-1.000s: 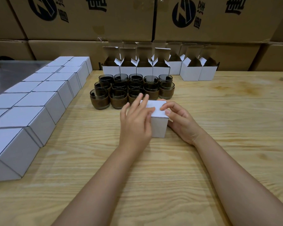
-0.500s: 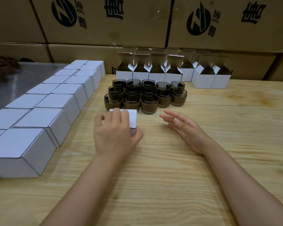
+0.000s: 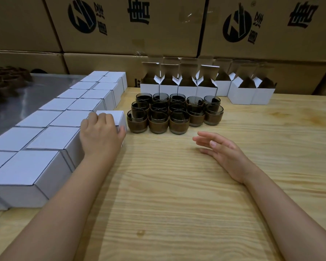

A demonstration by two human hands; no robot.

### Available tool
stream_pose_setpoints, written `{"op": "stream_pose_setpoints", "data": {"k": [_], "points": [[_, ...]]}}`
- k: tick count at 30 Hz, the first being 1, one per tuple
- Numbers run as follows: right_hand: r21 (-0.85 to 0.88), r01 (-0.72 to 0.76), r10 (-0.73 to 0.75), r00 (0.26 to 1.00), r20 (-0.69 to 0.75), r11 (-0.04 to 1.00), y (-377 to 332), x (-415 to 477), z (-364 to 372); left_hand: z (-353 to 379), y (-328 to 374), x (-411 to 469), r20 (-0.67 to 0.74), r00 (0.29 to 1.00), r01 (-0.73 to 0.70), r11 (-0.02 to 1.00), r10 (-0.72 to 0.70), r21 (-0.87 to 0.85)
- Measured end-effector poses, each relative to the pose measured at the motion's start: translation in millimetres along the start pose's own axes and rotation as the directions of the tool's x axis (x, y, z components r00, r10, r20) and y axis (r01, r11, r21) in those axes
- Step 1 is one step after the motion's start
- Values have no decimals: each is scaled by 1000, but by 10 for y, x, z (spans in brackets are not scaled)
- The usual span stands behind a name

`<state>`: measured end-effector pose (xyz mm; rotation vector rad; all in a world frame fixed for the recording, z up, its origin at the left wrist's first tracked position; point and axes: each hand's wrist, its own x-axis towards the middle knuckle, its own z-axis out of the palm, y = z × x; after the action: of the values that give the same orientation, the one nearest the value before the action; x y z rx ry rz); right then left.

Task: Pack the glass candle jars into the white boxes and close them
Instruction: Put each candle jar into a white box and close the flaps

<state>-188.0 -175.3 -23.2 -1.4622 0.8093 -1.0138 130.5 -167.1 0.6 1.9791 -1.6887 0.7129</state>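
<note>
1. The left hand [image 3: 100, 134] grips a closed white box [image 3: 115, 117] from above. Its fingers [image 3: 102, 118] curl over the lid and the far-left edge, and the thumb presses the near right corner.
2. That box stands on the desk [image 3: 177, 200], under the fingers and hard against the right side of a double row of packed white boxes [image 3: 64, 117] (whether the sides actually touch is hidden by the hand).
3. On its other side the box sits just beside the front-left jar of the candle jars [image 3: 175, 113], with a thin gap showing between them.
4. The jars are dark glass with brown bands. They stand upright, mouths up, in tight rows near the middle of the desk.
5. The right hand [image 3: 222, 151] holds nothing. Its fingers are straight and loosely spread, pointing left, low over the desk in front of the jars and apart from them.
6. Behind the jars a line of open white boxes [image 3: 179, 89] stands with flaps raised, backed against stacked brown cartons [image 3: 130, 25] with dark printed logos.
7. To the far left lies a grey metal surface [image 3: 36, 87].
</note>
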Motion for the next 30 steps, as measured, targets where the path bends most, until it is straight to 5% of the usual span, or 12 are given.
{"op": "stream_pose_setpoints", "data": {"k": [14,30], "points": [[78,-4,6,1000,-26,997,18,20,-29,486,9,678,127,980,176,963,-152,-206],[180,-6,18,998,-64,984,91,61,-103,999,130,1539,378,918,264,897,-121,-355]]}}
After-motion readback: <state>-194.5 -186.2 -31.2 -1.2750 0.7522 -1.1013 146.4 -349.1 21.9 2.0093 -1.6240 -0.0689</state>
